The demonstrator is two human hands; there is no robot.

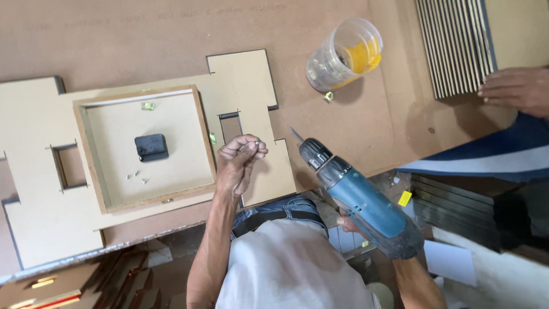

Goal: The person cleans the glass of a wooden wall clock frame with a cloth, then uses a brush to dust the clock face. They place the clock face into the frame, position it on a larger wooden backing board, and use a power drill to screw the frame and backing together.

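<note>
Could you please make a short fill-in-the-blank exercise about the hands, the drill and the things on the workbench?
1. The right hand holds a blue cordless ____.
2. The left hand pinches a small ____ between its fingertips.
3. Inside the wooden frame sits a small ____ box.
4. The clear plastic cup near the top lies on its ____.

Missing words: drill; screw; black; side

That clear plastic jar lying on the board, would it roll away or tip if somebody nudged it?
The clear plastic jar lies on its side on the brown board, so a nudge would probably roll it. It looks light: thin walls, mostly empty apart from small hardware and something yellow. Its mouth seems open, so rolling might spill pieces like the small clip beside it.
</note>
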